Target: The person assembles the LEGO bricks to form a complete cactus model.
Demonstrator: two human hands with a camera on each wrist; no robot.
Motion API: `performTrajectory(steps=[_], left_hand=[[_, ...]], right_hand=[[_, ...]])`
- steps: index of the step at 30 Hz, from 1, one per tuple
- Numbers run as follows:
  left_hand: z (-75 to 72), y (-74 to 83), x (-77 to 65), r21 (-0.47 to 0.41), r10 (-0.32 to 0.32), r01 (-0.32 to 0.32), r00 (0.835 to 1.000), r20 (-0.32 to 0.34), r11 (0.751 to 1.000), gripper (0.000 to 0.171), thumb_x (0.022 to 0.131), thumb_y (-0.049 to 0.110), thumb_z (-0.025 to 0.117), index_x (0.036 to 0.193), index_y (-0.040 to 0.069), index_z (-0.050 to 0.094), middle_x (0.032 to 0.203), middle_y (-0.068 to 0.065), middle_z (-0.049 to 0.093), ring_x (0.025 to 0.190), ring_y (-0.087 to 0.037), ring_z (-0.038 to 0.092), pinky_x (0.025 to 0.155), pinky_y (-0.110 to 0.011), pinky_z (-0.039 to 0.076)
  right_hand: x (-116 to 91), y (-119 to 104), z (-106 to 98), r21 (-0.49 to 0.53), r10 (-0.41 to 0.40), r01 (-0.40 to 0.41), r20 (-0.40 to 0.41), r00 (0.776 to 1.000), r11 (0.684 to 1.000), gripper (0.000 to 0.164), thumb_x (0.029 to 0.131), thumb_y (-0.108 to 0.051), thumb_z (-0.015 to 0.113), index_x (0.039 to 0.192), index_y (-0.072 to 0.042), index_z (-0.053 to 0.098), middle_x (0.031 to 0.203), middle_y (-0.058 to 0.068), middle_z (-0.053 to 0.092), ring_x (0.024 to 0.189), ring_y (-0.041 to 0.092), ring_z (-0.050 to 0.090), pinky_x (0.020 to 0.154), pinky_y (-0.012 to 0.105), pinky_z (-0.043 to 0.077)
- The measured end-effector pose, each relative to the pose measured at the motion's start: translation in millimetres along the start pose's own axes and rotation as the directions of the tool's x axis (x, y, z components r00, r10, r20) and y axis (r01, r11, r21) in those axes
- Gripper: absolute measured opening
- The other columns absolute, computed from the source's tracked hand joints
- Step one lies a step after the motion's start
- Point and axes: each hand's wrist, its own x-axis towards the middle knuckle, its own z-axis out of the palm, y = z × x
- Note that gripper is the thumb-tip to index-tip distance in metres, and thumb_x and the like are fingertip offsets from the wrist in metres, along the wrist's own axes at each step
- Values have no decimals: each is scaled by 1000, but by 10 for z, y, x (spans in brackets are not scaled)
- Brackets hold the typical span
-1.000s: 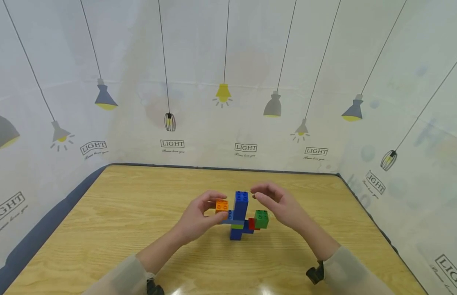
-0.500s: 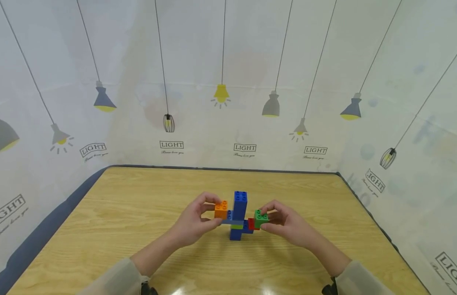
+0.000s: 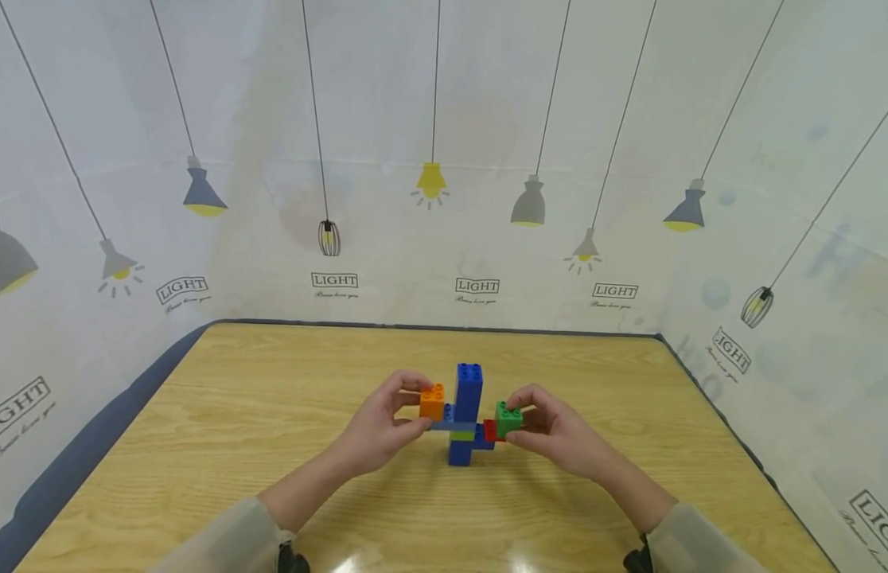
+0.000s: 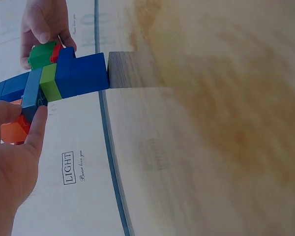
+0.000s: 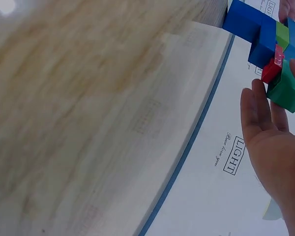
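A toy-brick model stands upright in the head view. Its blue column [image 3: 468,398] rises over a light blue brick [image 3: 451,426], a lime brick [image 3: 461,436] and a blue base brick [image 3: 460,454]. My left hand [image 3: 375,426] pinches the orange brick [image 3: 431,405] on the left arm; the left wrist view shows thumb and finger around that end. On the right, my right hand [image 3: 564,438] pinches the green brick [image 3: 509,420], beside a red brick [image 3: 490,430]. Whether the base touches the table I cannot tell.
The wooden table [image 3: 236,446] spreads around the model. A pale curtain [image 3: 387,119] printed with hanging lamps borders its back and sides. Dark wrist cameras sit by both sleeves [image 3: 222,537].
My right hand has come down from beside the blue column and now pinches the green brick. The left hand stays at the orange brick. The model has shifted slightly upward in the head view.
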Motion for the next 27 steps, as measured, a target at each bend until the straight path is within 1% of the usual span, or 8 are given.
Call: performTrajectory(steps=[2,5,9,12,14,18,22,27], left_hand=[[-1,-4,14,-4,2,-2,1000,-7,1000,45,101,-6,71,141,9,54,147,-21,57,130,-41,66,97,-29,64],[-5,-21,40,-14,-1,1,1000,-18,1000,48,100,-8,72,142,8,55,147,-22,57,129,-41,66,96,-28,64],[-19,-52,78,-12,-19,18,1000,-25,1000,55,97,-10,73,145,10,54,149,-21,55,131,-41,65,98,-29,64],[-33,-74,104,-4,-35,35,999,-24,999,59,97,-10,74,148,12,53,149,-20,54,133,-40,64,100,-30,64],[-42,-88,126,-4,-40,40,999,-17,999,62,97,-12,73,150,12,51,151,-21,53,133,-40,63,101,-31,64],[-57,-116,165,-15,-47,47,999,-7,999,67,96,-15,72,153,13,48,151,-23,51,134,-41,63,101,-31,64],[-76,-153,198,-21,-71,71,997,-11,997,72,95,-15,74,155,15,47,152,-23,50,133,-39,63,101,-30,64],[-114,-206,242,-4,-97,97,995,-27,995,73,95,-12,76,156,17,47,154,-21,50,132,-37,64,102,-35,64]], right_hand=[[18,-5,3,-20,2,-2,-4,1000,1000,37,103,-8,76,134,-7,56,132,21,64,119,34,72,95,28,63],[51,-9,7,-50,4,-4,-13,1000,999,42,100,-7,79,135,-7,55,134,20,63,119,35,71,98,28,62],[85,-1,8,-84,16,-18,-21,1000,996,49,99,-5,80,138,-9,52,135,18,61,120,34,70,104,35,61],[102,18,14,-98,31,-33,-23,999,995,52,99,-5,80,141,-10,49,136,18,60,121,34,70,106,40,61],[119,29,19,-102,40,-43,-29,999,994,54,99,-5,80,142,-11,47,137,19,58,121,33,69,106,40,61],[166,56,33,-114,64,-70,-51,997,991,57,99,-6,80,145,-12,47,137,17,59,121,31,70,104,34,62],[218,89,46,-119,75,-82,-63,995,990,59,99,-3,80,147,-13,47,138,17,60,117,29,70,98,28,63],[263,109,55,-120,63,-71,-68,996,990,59,99,-1,79,147,-11,47,137,20,60,113,28,72,93,27,64]])
